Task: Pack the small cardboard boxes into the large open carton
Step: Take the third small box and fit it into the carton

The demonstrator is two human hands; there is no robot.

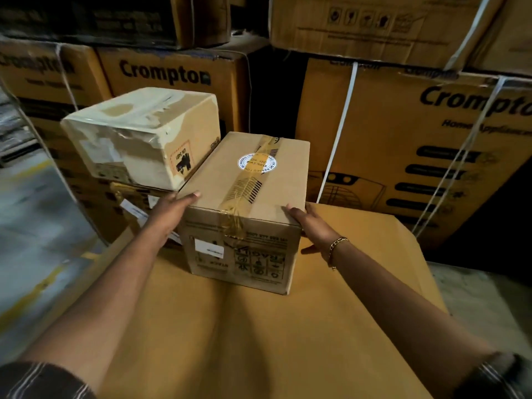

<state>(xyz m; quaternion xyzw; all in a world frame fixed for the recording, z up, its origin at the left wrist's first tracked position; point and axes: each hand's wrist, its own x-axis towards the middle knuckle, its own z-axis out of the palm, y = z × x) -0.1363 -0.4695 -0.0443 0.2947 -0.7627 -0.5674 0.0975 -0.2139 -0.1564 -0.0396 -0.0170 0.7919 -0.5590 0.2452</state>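
Note:
A small brown cardboard box (244,203), taped on top with a round white sticker, stands on the flat top of a large tan carton (288,341) in front of me. My left hand (169,214) presses flat against the box's left side, fingertips at its top edge. My right hand (313,228) presses flat against its right side, thumb spread low. A second small box (138,133), pale and heavily taped, sits behind and to the left on another carton. I cannot see an open carton mouth.
Stacks of big strapped Crompton cartons (417,145) wall off the back and right. More Crompton cartons (172,73) stand behind the pale box. Grey floor with a yellow line (37,254) lies to the left, and floor shows at the right (475,298).

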